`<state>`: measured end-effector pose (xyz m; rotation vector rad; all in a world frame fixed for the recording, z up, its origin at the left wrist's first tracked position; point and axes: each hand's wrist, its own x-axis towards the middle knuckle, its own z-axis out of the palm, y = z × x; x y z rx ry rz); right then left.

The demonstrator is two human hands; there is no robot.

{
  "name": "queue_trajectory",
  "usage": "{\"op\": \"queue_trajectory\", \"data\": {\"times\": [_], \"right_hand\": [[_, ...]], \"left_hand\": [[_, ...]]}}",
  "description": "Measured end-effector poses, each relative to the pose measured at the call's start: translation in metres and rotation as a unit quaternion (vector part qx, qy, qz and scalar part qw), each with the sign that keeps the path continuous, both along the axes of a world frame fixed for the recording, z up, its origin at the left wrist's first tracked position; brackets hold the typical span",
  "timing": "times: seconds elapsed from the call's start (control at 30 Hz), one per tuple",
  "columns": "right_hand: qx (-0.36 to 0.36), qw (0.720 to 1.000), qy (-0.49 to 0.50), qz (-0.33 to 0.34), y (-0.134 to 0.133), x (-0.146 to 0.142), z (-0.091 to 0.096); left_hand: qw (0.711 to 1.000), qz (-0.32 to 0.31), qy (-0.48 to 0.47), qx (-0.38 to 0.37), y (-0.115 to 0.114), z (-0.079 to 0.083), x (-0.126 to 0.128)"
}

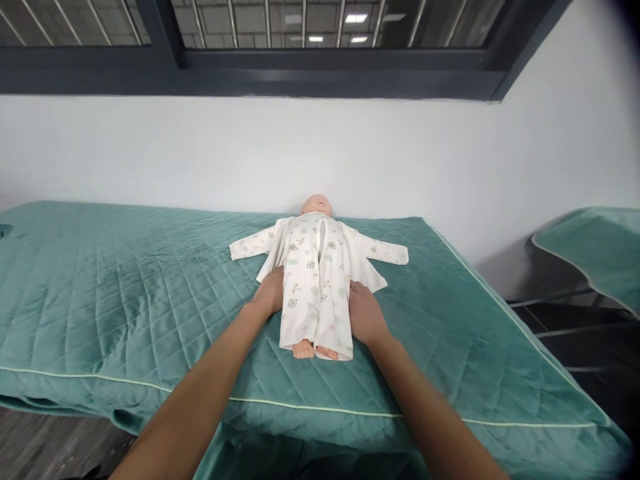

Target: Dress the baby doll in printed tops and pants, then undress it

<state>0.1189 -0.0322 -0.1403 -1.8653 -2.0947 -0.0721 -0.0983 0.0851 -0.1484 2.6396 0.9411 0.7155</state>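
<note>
A baby doll (317, 204) lies on its back on a green quilted bed cover, head by the wall and feet toward me. On it are a white printed long-sleeved top (370, 250), sleeves spread to both sides, and white printed trousers (315, 280) covering its front up to the chest. Bare doll feet (303, 349) stick out of the trouser hems. My left hand (271, 291) is closed at the trousers' left edge, its fingertips hidden behind the cloth. Against the opposite edge, my right hand (365, 310) is closed too, fingers curled in and partly covered.
The green quilted cover (150, 287) spreads wide to the left, with a pale piped edge at the front. A white wall (225, 153) and dark-framed window (330, 73) stand behind. Another green cover (595, 247) over a metal frame is at right.
</note>
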Motion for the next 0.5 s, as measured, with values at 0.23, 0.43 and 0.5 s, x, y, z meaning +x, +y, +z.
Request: {"op": "queue_trajectory", "data": {"times": [0.23,0.43,0.5], "right_hand": [[0.0,0.999,0.034,-0.007,0.0,0.001,-0.005],[0.004,0.999,0.04,-0.013,-0.002,0.002,-0.005],[0.005,0.999,0.049,-0.014,-0.004,0.002,-0.006]], "left_hand": [[0.997,0.069,-0.02,0.016,0.001,-0.008,-0.003],[0.992,0.084,0.013,0.088,-0.021,-0.014,-0.019],[0.988,0.088,0.038,0.124,-0.029,-0.017,-0.025]]}}
